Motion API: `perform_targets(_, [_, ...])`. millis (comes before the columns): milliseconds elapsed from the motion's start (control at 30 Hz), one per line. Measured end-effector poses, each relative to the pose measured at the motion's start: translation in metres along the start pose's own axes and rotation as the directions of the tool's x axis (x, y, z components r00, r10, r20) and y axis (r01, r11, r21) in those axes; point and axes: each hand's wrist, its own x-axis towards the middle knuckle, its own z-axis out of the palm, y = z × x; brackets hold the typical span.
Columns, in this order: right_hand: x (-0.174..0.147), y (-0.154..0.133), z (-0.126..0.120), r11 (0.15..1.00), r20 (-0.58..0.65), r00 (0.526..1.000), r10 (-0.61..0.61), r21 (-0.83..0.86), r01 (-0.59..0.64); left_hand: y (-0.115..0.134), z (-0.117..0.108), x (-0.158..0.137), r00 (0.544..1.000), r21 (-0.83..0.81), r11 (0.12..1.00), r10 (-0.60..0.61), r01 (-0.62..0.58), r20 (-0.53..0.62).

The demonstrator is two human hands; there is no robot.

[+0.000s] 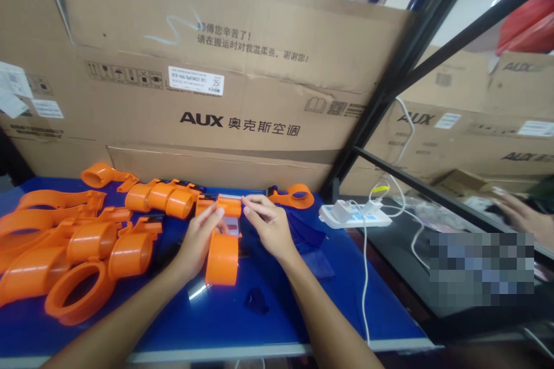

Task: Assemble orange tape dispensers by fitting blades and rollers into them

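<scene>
Cardboard boxes (242,101) form the far background, the largest printed "AUX" in black with Chinese characters beside it and a white label above. In front of them stretches a blue counter (164,326) with a pale near edge. Black metal framing (381,83) slants up at the right; beyond it are more AUX boxes (459,78) and, at the far right, another person's hand (526,219).

Orange plastic pieces (90,240), each with a broad ring or short tube, crowd the left side of the counter, with a row of them reaching toward the middle. At the centre, two bare hands meet over one orange piece (222,259), its wide tube toward the near side. The left hand (199,242) grips its left side, thumb on the far part. The right hand (269,229) has thumb and forefinger drawn close together at the far part's right end — whether they pinch it cannot be told.

Right of the hands, a white power strip (352,214) carries plugs and white cables. Smallest is a dark scrap (256,301) — nearer than the hands, lying on the counter.
</scene>
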Motion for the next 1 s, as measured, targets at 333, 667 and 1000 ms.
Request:
perform_targets(333, [-0.002,-0.014,-0.022,0.794,0.515,0.852,0.099,-0.557,0.244,0.007,-0.012,0.001,0.998,-0.129,0.991,0.017,-0.024,-0.054])
perform_targets(667, [-0.008,-0.019,-0.023,0.709,0.600,0.774,0.203,-0.635,0.306,-0.001,-0.012,0.003,0.999,-0.065,0.998,-0.001,-0.001,-0.032])
perform_targets(1000, [0.003,-0.030,-0.036,0.840,0.188,0.971,-0.147,-0.494,0.223,-0.008,0.002,-0.004,0.994,0.064,0.992,0.104,-0.106,0.034])
